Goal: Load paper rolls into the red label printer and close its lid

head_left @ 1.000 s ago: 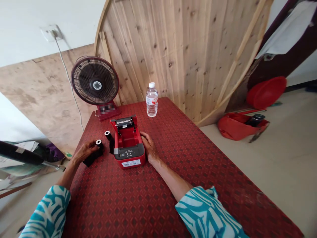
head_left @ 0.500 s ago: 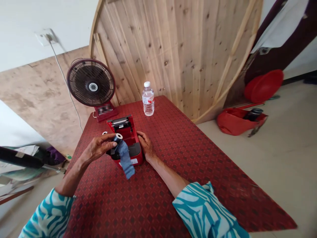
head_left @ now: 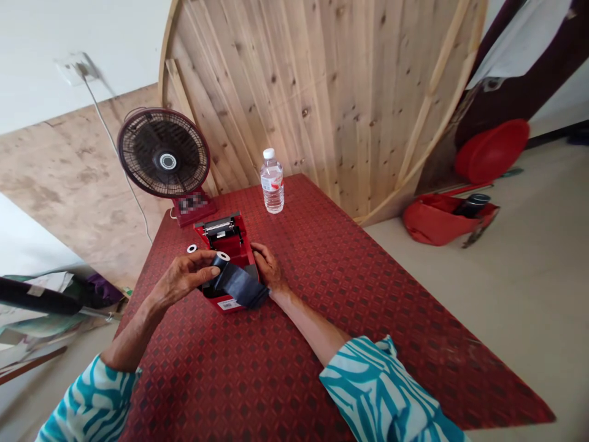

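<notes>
On the red patterned worktop (head_left: 322, 270), a small red printer (head_left: 225, 245) sits with its lid tipped up and its paper bay open. Over that bay the left hand (head_left: 184, 279) pinches a dark roll (head_left: 221, 261) with a white core, fingers closed around its end; a loose dark strip (head_left: 242, 287) hangs from it and drapes over the printer's front edge. The right hand (head_left: 268, 268) rests against the printer's right side, fingers curled on the casing and carrying nothing else. Just left of the printer a second dark roll (head_left: 192, 249) stands on the cloth, apart from both hands. Behind the printer stands a table fan (head_left: 164, 161) on a red base, and beside it, further right, a clear water bottle (head_left: 272, 189) with a white cap stands upright near the worktop's far edge.
</notes>
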`<control>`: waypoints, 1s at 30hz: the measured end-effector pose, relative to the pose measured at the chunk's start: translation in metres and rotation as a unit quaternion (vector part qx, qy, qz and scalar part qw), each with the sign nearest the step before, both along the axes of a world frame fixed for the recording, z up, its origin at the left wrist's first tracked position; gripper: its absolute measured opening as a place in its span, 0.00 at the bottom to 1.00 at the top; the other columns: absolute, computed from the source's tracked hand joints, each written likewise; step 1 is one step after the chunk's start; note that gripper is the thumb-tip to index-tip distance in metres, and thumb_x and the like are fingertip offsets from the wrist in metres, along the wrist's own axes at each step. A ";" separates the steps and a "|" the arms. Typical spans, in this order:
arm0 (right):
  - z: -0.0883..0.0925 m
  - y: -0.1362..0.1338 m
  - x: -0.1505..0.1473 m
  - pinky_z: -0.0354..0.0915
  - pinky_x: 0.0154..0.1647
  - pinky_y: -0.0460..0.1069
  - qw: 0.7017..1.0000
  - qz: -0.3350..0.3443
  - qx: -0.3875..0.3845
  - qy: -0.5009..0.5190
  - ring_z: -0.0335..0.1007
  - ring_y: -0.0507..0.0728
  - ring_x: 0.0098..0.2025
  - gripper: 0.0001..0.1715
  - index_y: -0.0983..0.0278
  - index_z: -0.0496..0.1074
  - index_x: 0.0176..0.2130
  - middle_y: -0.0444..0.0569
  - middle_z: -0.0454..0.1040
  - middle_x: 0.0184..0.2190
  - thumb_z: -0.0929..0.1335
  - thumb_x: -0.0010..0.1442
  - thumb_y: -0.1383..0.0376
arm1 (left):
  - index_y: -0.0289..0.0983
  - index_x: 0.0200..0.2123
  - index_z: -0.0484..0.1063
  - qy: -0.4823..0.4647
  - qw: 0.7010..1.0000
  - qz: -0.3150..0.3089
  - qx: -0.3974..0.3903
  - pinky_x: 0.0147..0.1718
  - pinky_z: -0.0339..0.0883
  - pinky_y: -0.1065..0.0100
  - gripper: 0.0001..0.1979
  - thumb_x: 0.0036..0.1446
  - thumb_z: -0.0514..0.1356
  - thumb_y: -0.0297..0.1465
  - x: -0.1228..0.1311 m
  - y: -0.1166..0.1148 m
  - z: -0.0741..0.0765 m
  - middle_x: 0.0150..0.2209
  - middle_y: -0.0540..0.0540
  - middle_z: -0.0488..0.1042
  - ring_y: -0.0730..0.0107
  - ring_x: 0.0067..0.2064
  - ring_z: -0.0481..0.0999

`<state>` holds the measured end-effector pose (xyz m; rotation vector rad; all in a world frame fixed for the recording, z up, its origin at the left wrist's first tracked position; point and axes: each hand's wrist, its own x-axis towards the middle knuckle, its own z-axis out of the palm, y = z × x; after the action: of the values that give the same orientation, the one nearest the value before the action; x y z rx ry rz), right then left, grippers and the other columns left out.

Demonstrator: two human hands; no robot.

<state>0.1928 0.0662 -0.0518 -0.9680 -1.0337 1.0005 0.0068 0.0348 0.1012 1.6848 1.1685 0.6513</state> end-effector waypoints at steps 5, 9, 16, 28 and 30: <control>0.002 -0.003 0.002 0.60 0.61 0.55 1.000 0.004 -0.006 -0.005 0.68 0.58 0.55 0.21 0.59 0.73 0.48 0.47 0.75 0.50 0.62 0.59 0.55 | 0.39 0.46 0.77 0.152 0.979 0.011 0.135 0.41 0.73 0.62 0.19 0.51 0.62 0.37 0.010 0.017 -0.010 0.41 0.45 0.81 0.59 0.41 0.79; 0.002 -0.004 0.002 0.60 0.60 0.55 1.000 0.010 -0.013 0.000 0.68 0.58 0.55 0.20 0.58 0.73 0.49 0.46 0.75 0.50 0.63 0.59 0.55 | 0.41 0.50 0.75 0.334 0.917 -0.009 0.217 0.49 0.69 0.63 0.19 0.54 0.58 0.31 0.025 0.026 -0.006 0.47 0.47 0.80 0.59 0.49 0.78; 0.002 -0.005 0.001 0.60 0.61 0.55 1.000 0.005 -0.008 0.008 0.68 0.58 0.55 0.20 0.58 0.73 0.49 0.46 0.76 0.49 0.63 0.60 0.56 | 0.40 0.53 0.72 0.536 0.811 -0.048 0.229 0.46 0.70 0.58 0.18 0.59 0.59 0.29 0.045 0.038 -0.011 0.50 0.40 0.78 0.50 0.50 0.77; 0.005 -0.006 0.003 0.59 0.61 0.55 1.000 0.002 -0.004 0.009 0.68 0.57 0.55 0.19 0.58 0.74 0.48 0.46 0.76 0.49 0.64 0.59 0.56 | 0.42 0.48 0.76 0.417 0.861 -0.187 0.222 0.47 0.69 0.66 0.14 0.61 0.57 0.33 0.026 0.060 -0.019 0.49 0.46 0.79 0.60 0.49 0.78; 0.005 -0.006 0.002 0.60 0.61 0.55 1.000 0.002 -0.006 0.009 0.68 0.57 0.55 0.19 0.57 0.74 0.48 0.46 0.76 0.49 0.64 0.59 0.56 | 0.41 0.49 0.76 0.327 0.902 -0.149 0.237 0.45 0.70 0.66 0.16 0.63 0.54 0.37 0.014 0.044 -0.015 0.47 0.46 0.80 0.62 0.46 0.79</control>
<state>0.1952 0.0605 -0.0469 -0.9660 -1.0164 1.0177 0.0205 0.0790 0.0863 2.5670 1.2105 0.1646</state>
